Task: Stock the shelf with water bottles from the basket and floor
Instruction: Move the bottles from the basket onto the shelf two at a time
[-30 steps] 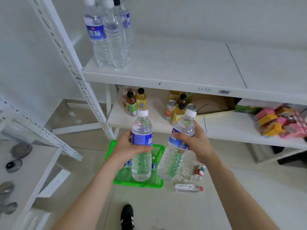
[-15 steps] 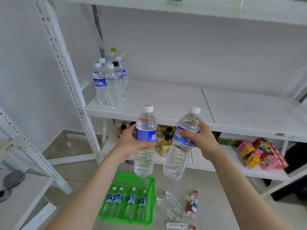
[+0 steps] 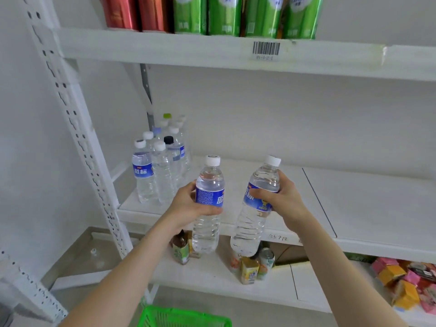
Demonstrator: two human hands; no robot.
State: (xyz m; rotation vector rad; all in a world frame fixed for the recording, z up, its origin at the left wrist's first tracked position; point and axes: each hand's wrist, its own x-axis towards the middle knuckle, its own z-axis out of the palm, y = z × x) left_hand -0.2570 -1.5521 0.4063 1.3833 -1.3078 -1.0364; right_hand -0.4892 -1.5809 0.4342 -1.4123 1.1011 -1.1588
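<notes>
Clear plastic water bottles fill both hands: my left hand (image 3: 188, 206) wraps one bottle (image 3: 207, 204) at its blue label, my right hand (image 3: 280, 199) wraps another (image 3: 257, 208), which leans left. Both hang in front of the middle shelf (image 3: 354, 208), bases below its edge. Risk: a base catches that edge, or the left bottle topples the standing cluster (image 3: 160, 161) beside it.

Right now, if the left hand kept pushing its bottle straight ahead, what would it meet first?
Probably nothing at first: the left hand and its bottle face bare shelf board, then the back wall. The standing bottles are off to the left, though depth is hard to judge.
</notes>
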